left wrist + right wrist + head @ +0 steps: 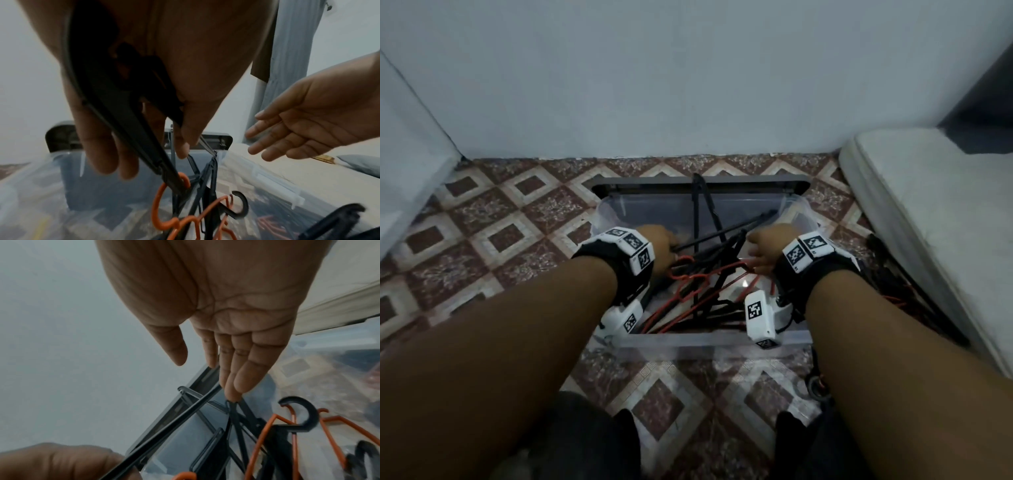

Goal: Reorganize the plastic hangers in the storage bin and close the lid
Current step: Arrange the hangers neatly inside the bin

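Left hand: my left hand [131, 100] has its fingers curled round a black hanger [115, 104], arm and bar running through the palm.
Right hand: my right hand [232, 324] is flat and holding nothing; its fingertips [233, 392] reach the top of the black hangers, though I cannot tell whether they touch.
Where the hangers are: a black and orange tangle [702, 291] lies in the clear storage bin [709, 344] on the tiled floor [493, 236]; the grey lid [698, 181] stands open behind the bin.
Handling: I judge them light, stiff and snag-prone, hooks catching neighbours. I would take hold at the neck below the hook.
Axis: my held hanger runs long from the palm down into the pile. One black hanger [700, 209] stands upright at the back, poking above the rim.
Hooks: one black hook [300, 412] curls upward; an orange hook [164, 201] loops round the held one.
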`<state>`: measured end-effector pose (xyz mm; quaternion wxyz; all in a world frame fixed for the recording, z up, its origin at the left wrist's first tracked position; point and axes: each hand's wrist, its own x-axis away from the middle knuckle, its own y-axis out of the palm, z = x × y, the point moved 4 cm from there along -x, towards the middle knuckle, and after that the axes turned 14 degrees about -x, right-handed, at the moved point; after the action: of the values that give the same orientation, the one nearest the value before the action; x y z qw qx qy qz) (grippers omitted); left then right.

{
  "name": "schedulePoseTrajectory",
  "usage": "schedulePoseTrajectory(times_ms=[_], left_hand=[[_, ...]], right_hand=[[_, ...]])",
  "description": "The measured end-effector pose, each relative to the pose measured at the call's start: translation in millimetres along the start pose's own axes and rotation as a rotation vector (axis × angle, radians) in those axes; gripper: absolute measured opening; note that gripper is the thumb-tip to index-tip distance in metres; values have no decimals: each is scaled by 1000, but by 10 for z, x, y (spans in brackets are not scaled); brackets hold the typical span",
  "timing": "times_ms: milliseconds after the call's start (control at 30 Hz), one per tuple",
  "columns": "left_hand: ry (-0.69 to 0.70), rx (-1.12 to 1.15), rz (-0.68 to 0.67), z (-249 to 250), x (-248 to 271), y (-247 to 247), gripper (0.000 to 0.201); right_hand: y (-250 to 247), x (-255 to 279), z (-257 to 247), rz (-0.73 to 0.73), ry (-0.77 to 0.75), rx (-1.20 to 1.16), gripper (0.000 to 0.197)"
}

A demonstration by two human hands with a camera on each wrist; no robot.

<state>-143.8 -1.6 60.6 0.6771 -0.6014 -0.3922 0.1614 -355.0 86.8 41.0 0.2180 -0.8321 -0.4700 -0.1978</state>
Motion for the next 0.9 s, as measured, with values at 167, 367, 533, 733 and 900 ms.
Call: schedulePoseTrajectory(times_ms=[167,367,533,733,900], left_hand=[[-60,-69,32,5,100,-69,29],[-105,56,135,-174,166,-173,24],[-41,96,167,-168,187,-224,19],[-95,338,478,-72,272,-529,16],[79,365,746,296,429,-800,24]], right_hand=[[-42,320,-173,-38,-196,160,23],[-270,376,-429,-77,-338,290,34],[-281,316,-492,-97,-395,306,23],[-91,337,-468,-206,-471,394,43],[135,543,-547,-321,-677,390,58]])
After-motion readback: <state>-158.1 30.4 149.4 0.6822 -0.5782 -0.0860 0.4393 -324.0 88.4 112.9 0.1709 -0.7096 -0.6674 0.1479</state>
